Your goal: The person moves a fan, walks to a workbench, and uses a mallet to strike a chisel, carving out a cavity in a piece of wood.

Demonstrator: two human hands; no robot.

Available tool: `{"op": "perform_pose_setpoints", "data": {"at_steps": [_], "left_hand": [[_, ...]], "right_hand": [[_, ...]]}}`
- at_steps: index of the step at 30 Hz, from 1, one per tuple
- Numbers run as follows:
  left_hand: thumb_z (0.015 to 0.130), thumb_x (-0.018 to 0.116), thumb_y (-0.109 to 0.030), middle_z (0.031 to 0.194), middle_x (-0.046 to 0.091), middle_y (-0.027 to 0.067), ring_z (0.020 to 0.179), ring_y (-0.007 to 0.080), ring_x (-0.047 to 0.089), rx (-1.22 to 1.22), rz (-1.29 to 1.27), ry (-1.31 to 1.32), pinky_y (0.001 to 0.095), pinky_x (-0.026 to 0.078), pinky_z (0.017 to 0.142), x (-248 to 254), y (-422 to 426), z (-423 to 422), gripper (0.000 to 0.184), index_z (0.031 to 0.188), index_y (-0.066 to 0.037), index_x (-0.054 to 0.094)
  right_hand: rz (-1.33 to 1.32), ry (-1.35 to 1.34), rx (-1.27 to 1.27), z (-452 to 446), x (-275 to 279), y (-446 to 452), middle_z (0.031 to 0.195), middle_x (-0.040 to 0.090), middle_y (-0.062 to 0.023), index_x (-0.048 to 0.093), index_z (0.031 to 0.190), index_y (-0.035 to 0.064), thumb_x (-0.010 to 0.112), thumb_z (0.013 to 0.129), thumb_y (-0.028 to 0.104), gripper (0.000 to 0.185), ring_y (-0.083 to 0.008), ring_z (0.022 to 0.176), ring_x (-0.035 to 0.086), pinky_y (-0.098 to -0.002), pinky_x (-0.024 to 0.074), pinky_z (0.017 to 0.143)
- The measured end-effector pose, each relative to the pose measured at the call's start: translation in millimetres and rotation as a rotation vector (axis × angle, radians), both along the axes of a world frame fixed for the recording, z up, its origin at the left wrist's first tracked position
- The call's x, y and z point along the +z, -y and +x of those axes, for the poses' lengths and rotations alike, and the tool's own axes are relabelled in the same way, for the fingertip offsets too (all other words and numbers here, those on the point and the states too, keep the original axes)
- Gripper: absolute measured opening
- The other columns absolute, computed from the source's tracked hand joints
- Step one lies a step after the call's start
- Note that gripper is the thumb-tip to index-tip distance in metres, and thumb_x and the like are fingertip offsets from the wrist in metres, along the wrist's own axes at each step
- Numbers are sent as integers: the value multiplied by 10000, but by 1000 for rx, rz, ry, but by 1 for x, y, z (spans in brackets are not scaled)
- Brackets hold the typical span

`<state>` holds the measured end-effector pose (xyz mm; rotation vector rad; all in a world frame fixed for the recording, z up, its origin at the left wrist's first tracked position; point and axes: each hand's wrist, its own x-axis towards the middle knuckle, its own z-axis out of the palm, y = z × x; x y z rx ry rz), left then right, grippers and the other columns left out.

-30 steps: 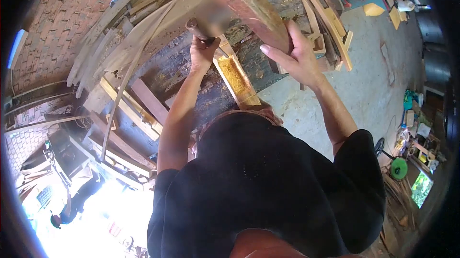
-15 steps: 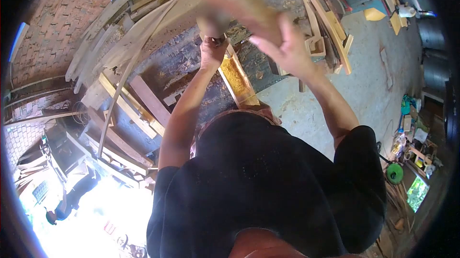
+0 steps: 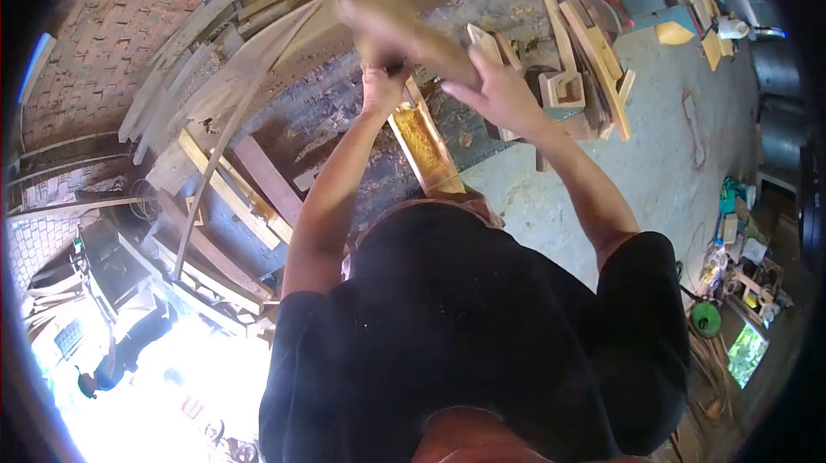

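Note:
My left hand is closed around an upright chisel, whose thin blade shows just below the fist and whose top is blurred behind the mallet. The blade meets the far part of a long wooden piece with a hollowed, yellowish channel full of chips. My right hand grips the near end of a thick wooden mallet, blurred by motion. Its far end is over my left hand; whether it touches the chisel I cannot tell.
Long boards lie left of the workpiece on a dark, chip-strewn bench. Cut wooden parts stand at the right, beside a grey floor. A brick wall rises at the far left. Another person is outside, lower left.
The mallet has come down and nearer from higher up, and my right hand has moved slightly left with it. My left hand stays in place at the workpiece.

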<state>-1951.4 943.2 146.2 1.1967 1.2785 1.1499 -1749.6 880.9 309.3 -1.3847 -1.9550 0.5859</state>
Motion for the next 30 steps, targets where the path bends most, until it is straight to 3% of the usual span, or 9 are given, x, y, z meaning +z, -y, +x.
{"op": "perform_pose_setpoints", "data": {"at_steps": [2, 4, 7, 8, 16, 22, 26, 28, 30], "left_hand": [[755, 733, -20, 943, 606, 28, 843, 124, 582, 123, -144, 39, 268, 484, 765, 9, -6, -14, 436, 1110, -65, 484], [790, 707, 13, 963, 592, 49, 768, 134, 609, 94, -95, 34, 250, 524, 631, -12, -9, -28, 468, 1162, -78, 438], [787, 713, 19, 945, 591, 26, 760, 115, 590, 75, -73, 62, 253, 517, 628, -35, 8, -25, 459, 1150, -81, 450], [783, 709, 3, 966, 586, 5, 917, 107, 556, 61, -119, 140, 245, 458, 804, -26, 12, -22, 487, 1182, -84, 444], [803, 693, 27, 1047, 602, 5, 946, 93, 558, 51, -22, 293, 238, 455, 816, 5, 26, -18, 557, 1273, -86, 416], [816, 685, 10, 986, 611, 11, 878, 77, 561, 17, 90, 152, 226, 452, 763, -1, 35, -12, 488, 1229, -92, 445], [817, 685, 1, 923, 619, 14, 818, 86, 574, 5, 115, 143, 235, 465, 732, -8, 38, -8, 460, 1204, -88, 452], [809, 694, -6, 878, 622, 14, 772, 96, 580, 110, 148, 51, 248, 477, 700, -11, 35, -7, 441, 1174, -82, 459], [789, 705, 2, 859, 622, 29, 757, 89, 578, 101, 53, 31, 256, 480, 657, -7, 31, -19, 455, 1166, -74, 461]], "right_hand": [[-304, 213, -3, 13, -23, -3, 836, 625, -267, 488, 1033, 9, 694, 833, 404, 489, -411, 827, 649, -484, 506, 699], [-241, 197, -13, 21, -20, -5, 840, 631, -254, 489, 1047, 9, 693, 834, 406, 494, -403, 817, 653, -474, 510, 696], [-190, 80, -52, 11, 15, -2, 856, 649, -214, 490, 1074, 8, 699, 836, 391, 497, -361, 796, 668, -430, 521, 691], [-171, 5, -65, 6, 35, -4, 866, 660, -186, 491, 1088, 6, 705, 837, 373, 494, -328, 785, 678, -397, 529, 690], [85, -366, 62, -15, 88, -2, 912, 672, -150, 496, 1103, 12, 715, 849, 332, 463, -213, 812, 685, -306, 530, 690], [188, -296, 97, -20, 102, -1, 900, 671, -155, 477, 1100, 2, 718, 840, 372, 513, -231, 820, 687, -322, 541, 693], [252, -146, 138, -12, 37, -3, 846, 663, -162, 449, 1104, 13, 705, 840, 397, 532, -285, 724, 689, -360, 551, 610], [-226, 319, 136, -5, 6, -4, 845, 654, -188, 438, 1112, 22, 702, 843, 386, 524, -319, 717, 681, -385, 548, 605], [-226, 268, 103, 3, 10, -7, 848, 649, -201, 439, 1108, 22, 698, 846, 383, 516, -328, 735, 679, -397, 544, 623]]}}
